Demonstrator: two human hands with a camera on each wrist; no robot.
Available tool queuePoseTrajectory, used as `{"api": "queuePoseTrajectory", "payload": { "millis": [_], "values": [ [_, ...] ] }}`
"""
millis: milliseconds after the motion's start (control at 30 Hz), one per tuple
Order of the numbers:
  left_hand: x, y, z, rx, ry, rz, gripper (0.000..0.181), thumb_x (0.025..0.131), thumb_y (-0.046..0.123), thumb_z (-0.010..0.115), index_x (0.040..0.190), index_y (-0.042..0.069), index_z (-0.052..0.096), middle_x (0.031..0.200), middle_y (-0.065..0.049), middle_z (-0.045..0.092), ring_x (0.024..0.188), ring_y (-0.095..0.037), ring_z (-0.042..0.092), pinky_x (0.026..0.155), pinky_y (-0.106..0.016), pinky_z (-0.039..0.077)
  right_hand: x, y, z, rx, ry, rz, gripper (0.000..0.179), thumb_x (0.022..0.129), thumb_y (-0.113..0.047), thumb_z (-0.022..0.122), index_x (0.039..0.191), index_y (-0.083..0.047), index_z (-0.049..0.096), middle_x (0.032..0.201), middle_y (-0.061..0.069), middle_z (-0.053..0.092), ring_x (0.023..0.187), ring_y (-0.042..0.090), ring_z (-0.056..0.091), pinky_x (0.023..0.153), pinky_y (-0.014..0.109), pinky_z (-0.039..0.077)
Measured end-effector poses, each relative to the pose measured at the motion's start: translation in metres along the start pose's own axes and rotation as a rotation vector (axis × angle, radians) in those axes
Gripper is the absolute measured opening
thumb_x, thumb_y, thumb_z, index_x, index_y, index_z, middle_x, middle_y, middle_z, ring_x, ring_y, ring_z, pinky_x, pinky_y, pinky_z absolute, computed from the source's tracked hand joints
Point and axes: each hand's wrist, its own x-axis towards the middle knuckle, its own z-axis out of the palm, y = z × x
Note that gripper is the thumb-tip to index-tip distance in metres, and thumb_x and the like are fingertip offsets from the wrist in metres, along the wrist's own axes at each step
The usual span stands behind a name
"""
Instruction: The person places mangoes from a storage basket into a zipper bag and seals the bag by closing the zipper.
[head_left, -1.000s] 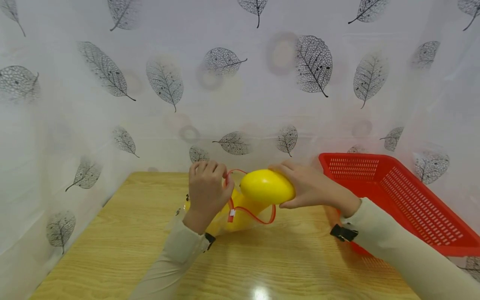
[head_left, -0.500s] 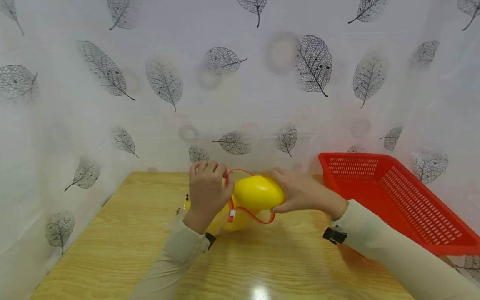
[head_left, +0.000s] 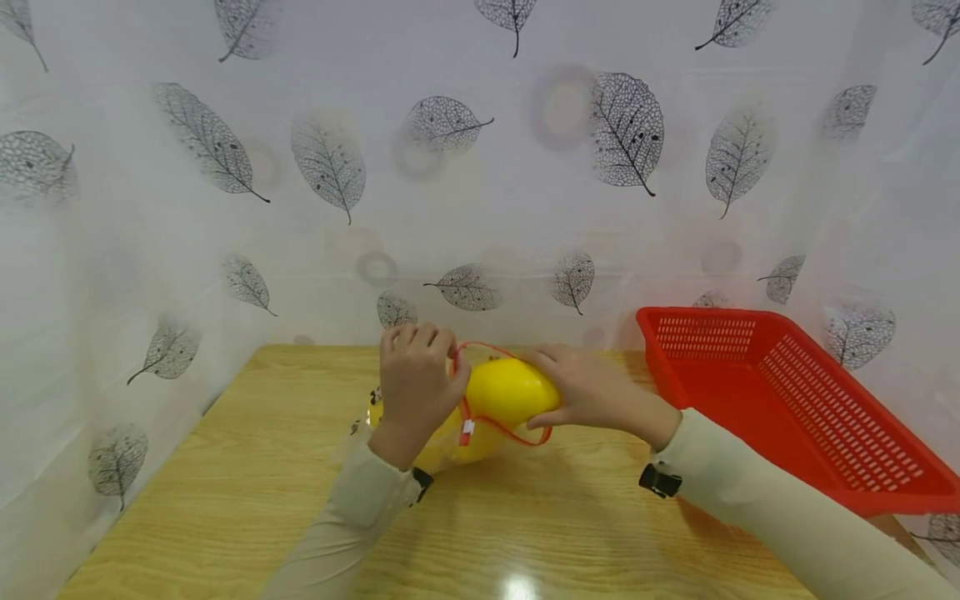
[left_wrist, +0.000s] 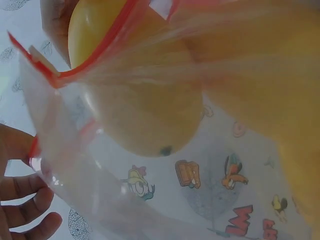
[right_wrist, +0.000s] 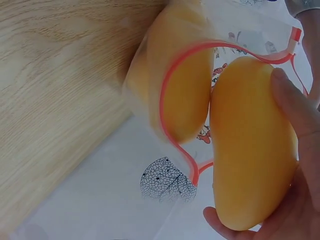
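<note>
A smooth yellow mango [head_left: 512,390] is gripped by my right hand [head_left: 596,396], thumb on one side and fingers on the other. It lies at the mouth of a clear zip bag [right_wrist: 142,95] with a red zip strip and printed cartoon figures. My left hand [head_left: 416,392] pinches the bag's rim, holding the mouth wide. In the left wrist view the dark-tipped end of the mango [left_wrist: 145,115] shows through the bag film. Another yellow mango [right_wrist: 186,95] lies inside the bag; the left hand partly hides the bag in the head view.
A red plastic basket [head_left: 757,400] with slotted walls stands at the right of the wooden table [head_left: 247,483]. Behind the table hangs a pale curtain [head_left: 465,200] printed with dark leaves. Black straps circle both sleeves near the wrists.
My right hand has moved left and slightly down, carrying the mango into the bag's mouth. The left hand has stayed nearly still at the rim.
</note>
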Motion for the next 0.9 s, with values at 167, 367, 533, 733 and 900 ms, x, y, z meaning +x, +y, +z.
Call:
{"api": "queuePoseTrajectory", "payload": {
  "millis": [167, 367, 533, 733, 900],
  "values": [
    [0.0, 0.0, 0.0005, 0.011, -0.007, -0.01, 0.017, 0.075, 0.017, 0.069, 0.065, 0.009, 0.058, 0.073, -0.007, 0.064, 0.076, -0.028, 0.058, 0.086, -0.044, 0.045, -0.0003, 0.0004, -0.0021, 0.01, -0.038, -0.039, 0.078, 0.071, -0.041, 0.076, 0.133, -0.004, 0.045, 0.122, 0.011, 0.054, 0.103, 0.023, 0.057, 0.089, 0.039, 0.051],
    [0.0001, 0.0004, 0.0008, 0.02, -0.003, -0.015, 0.017, 0.075, 0.017, 0.069, 0.065, 0.009, 0.058, 0.073, -0.007, 0.064, 0.077, -0.028, 0.058, 0.086, -0.045, 0.045, -0.0028, 0.0018, -0.0027, 0.118, -0.073, -0.042, 0.079, 0.067, -0.021, 0.073, 0.136, -0.002, 0.039, 0.123, 0.011, 0.047, 0.098, 0.019, 0.053, 0.085, 0.034, 0.052],
    [-0.0004, 0.0012, 0.0003, 0.022, -0.01, -0.015, 0.017, 0.075, 0.017, 0.07, 0.065, 0.009, 0.058, 0.073, -0.007, 0.064, 0.077, -0.028, 0.058, 0.086, -0.045, 0.045, -0.0028, 0.0023, 0.001, 0.164, -0.045, -0.041, 0.075, 0.069, -0.017, 0.075, 0.134, -0.002, 0.04, 0.122, 0.012, 0.047, 0.1, 0.019, 0.054, 0.086, 0.033, 0.052],
    [-0.0003, 0.0021, 0.0007, 0.025, -0.005, -0.013, 0.017, 0.075, 0.017, 0.069, 0.065, 0.01, 0.058, 0.074, -0.007, 0.065, 0.076, -0.028, 0.057, 0.086, -0.044, 0.045, 0.0002, -0.0006, 0.0047, 0.216, 0.01, 0.008, 0.066, 0.074, -0.022, 0.078, 0.127, -0.002, 0.043, 0.12, 0.014, 0.05, 0.1, 0.023, 0.058, 0.083, 0.034, 0.054],
    [0.0004, 0.0024, 0.0004, 0.029, -0.007, -0.022, 0.017, 0.076, 0.017, 0.069, 0.065, 0.009, 0.057, 0.074, -0.007, 0.065, 0.077, -0.028, 0.057, 0.087, -0.045, 0.045, -0.001, -0.0001, 0.0065, 0.216, 0.008, 0.022, 0.064, 0.074, -0.018, 0.078, 0.126, -0.002, 0.045, 0.12, 0.012, 0.051, 0.103, 0.025, 0.059, 0.086, 0.036, 0.053]
  ]
}}
